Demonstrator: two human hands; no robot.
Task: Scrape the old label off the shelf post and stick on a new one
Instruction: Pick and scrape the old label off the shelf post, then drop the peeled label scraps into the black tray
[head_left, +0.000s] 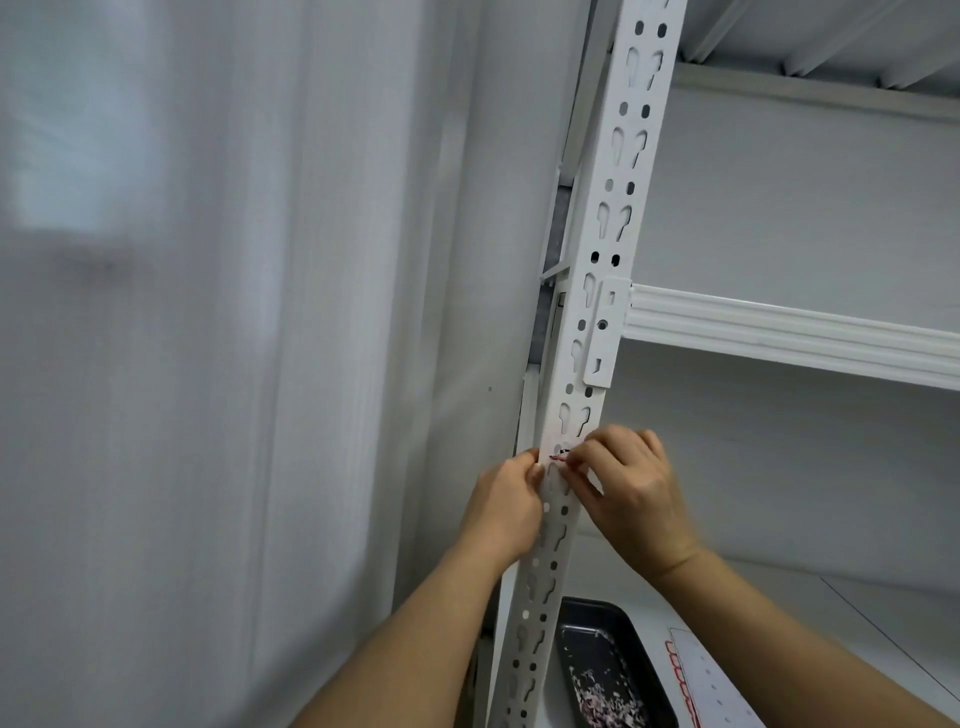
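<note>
Right on the white slotted shelf post (582, 332), between the two hands, sits the label (560, 458): a small patch with a red and black mark, stuck to the post's front face just under a keyhole slot. The right hand (626, 493) has its fingertips curled in and pinching at the label's right edge, knuckles up. The left hand (511, 506) comes in from the other side, fingers bent against the post's left edge, thumb touching beside the label; whether it actually grips the label, I cannot tell. Above the hands, a white shelf beam (789, 332) hooks into the post. Below the right forearm, a dark tray (597, 618) holds a scatter of pale pink scrapings (608, 701), and just beside it lies a white sheet with red-edged stickers (696, 675).
</note>
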